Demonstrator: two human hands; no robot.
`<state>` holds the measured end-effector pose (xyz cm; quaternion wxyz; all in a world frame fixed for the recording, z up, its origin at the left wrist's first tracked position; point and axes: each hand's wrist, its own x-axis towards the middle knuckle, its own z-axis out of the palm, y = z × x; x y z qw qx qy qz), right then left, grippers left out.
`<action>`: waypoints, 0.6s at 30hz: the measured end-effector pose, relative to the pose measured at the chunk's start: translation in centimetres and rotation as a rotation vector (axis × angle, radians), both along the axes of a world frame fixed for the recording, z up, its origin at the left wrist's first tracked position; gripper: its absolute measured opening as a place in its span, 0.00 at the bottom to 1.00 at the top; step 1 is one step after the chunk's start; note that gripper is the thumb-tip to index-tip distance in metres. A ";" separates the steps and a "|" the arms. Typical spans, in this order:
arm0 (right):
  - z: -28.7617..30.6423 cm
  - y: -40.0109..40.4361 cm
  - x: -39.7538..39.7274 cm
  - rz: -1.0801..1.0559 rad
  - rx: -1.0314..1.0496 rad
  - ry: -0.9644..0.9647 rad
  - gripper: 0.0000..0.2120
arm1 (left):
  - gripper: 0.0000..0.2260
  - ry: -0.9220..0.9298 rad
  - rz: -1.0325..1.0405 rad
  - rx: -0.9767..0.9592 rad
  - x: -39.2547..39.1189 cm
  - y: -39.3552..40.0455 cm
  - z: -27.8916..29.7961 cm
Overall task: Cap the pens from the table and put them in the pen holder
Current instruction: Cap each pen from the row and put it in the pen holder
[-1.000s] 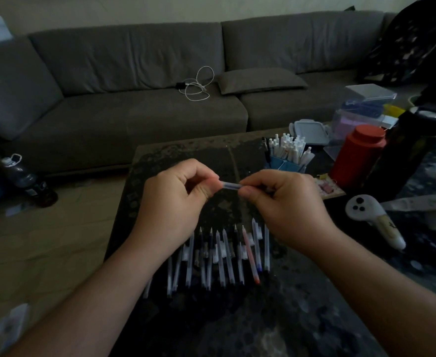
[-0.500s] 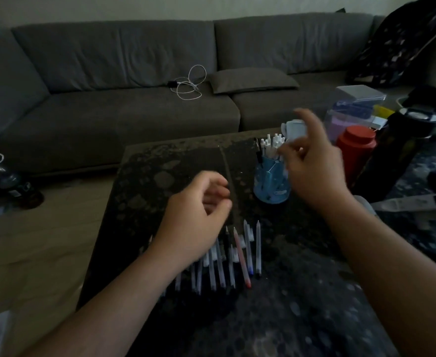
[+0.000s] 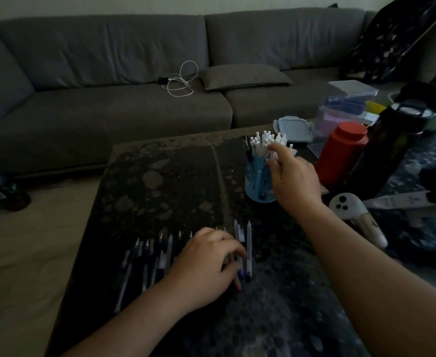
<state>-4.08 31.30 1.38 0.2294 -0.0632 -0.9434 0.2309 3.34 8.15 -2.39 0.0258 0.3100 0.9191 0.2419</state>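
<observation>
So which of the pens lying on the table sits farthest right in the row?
The white pen with the dark lower end, just right of the left hand; nothing lies beyond it.

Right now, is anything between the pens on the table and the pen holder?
Nothing visible. The table between the uncapped pens and the pen holder is bare. The right hand hovers at the holder; the left hand rests on the row.

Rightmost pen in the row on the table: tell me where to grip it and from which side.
Pinch the rightmost pen mid-barrel from above, thumb on its free right side. It lies flat, tip pointing away, with the left hand and neighbouring pens crowding its left.
</observation>
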 end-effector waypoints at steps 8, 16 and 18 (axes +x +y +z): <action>1.1 0.0 2.4 0.160 -0.063 0.064 0.33 | 0.09 0.009 0.026 -0.015 -0.5 -0.1 -0.4; 0.8 0.6 6.2 0.076 -0.159 -0.429 0.03 | 0.15 0.058 0.151 -0.048 -2.6 1.8 0.3; 0.0 -1.0 6.6 0.143 -0.118 -0.709 0.06 | 0.17 0.057 0.169 -0.103 -3.1 2.5 0.1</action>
